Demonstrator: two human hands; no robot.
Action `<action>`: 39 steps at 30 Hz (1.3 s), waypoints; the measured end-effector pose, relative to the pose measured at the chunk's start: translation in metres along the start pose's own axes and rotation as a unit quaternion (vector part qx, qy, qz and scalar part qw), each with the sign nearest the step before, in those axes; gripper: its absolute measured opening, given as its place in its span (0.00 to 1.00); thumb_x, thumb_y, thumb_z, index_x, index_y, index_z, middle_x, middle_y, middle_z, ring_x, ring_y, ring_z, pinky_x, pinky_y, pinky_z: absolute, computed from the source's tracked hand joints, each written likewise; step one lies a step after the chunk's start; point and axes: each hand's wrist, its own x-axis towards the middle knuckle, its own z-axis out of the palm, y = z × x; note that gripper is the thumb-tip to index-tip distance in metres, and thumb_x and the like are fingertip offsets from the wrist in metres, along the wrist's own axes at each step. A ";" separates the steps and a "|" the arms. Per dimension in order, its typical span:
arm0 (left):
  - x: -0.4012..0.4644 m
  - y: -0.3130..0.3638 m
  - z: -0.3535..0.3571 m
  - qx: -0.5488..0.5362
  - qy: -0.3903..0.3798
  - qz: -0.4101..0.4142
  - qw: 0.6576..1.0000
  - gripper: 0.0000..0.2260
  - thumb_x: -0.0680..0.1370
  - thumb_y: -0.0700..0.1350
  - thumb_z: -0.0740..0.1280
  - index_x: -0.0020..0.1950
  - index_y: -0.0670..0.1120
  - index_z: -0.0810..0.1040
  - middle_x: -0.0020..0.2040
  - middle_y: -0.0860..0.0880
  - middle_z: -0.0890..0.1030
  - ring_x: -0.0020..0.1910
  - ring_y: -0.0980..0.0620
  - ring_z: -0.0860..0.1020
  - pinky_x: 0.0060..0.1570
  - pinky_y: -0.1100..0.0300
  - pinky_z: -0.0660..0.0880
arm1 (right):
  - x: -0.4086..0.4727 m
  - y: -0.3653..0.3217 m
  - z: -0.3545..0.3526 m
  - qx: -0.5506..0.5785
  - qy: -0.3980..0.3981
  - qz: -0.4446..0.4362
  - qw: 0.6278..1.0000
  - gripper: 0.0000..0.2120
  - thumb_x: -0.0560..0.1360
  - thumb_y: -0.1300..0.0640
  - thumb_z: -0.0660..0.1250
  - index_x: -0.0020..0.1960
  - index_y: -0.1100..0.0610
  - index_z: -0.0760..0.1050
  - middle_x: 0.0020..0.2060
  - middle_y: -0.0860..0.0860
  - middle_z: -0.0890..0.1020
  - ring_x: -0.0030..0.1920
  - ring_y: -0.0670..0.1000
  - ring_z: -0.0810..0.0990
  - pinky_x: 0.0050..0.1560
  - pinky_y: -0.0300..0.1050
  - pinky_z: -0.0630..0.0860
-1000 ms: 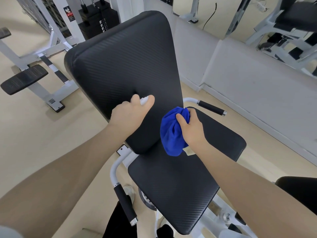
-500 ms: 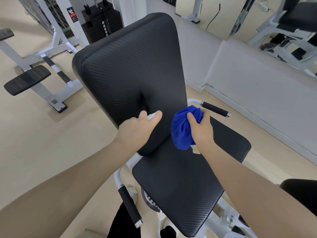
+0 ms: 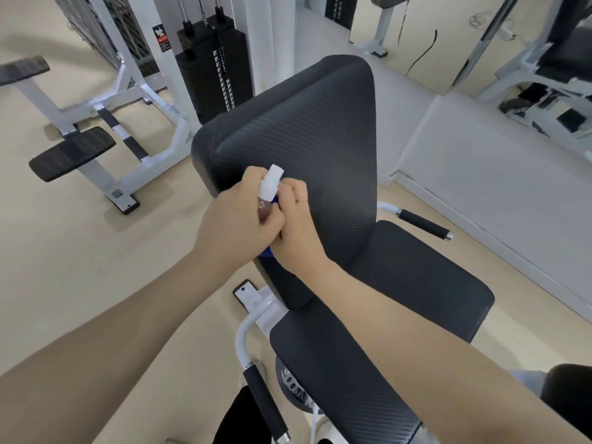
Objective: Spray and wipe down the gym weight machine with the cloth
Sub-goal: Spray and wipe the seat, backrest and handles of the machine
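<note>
Beige gym floor, white frames around me. Nearest, the seat (image 3: 400,315) lies bare and unwiped below my forearms. Above it my left hand (image 3: 237,225) is curled tight round the bottle (image 3: 270,184), nozzle up, and my right hand (image 3: 296,229) presses against it, fingers bunched over the cloth (image 3: 267,251), which shows only as blue slivers. Both crowd the backrest (image 3: 307,136). I judge a squeeze now could wet my knuckles rather than the pad, or the bottle could slip
</note>
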 end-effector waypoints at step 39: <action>-0.054 0.006 0.079 0.374 -0.007 0.275 0.886 0.27 0.66 0.32 0.48 0.57 0.55 0.70 0.30 0.50 0.67 0.22 0.52 0.53 0.22 0.65 0.51 | -0.037 0.074 -0.136 -0.386 -0.077 0.132 0.910 0.13 0.77 0.61 0.61 0.60 0.55 0.71 0.54 0.57 0.71 0.47 0.58 0.74 0.43 0.48 0.75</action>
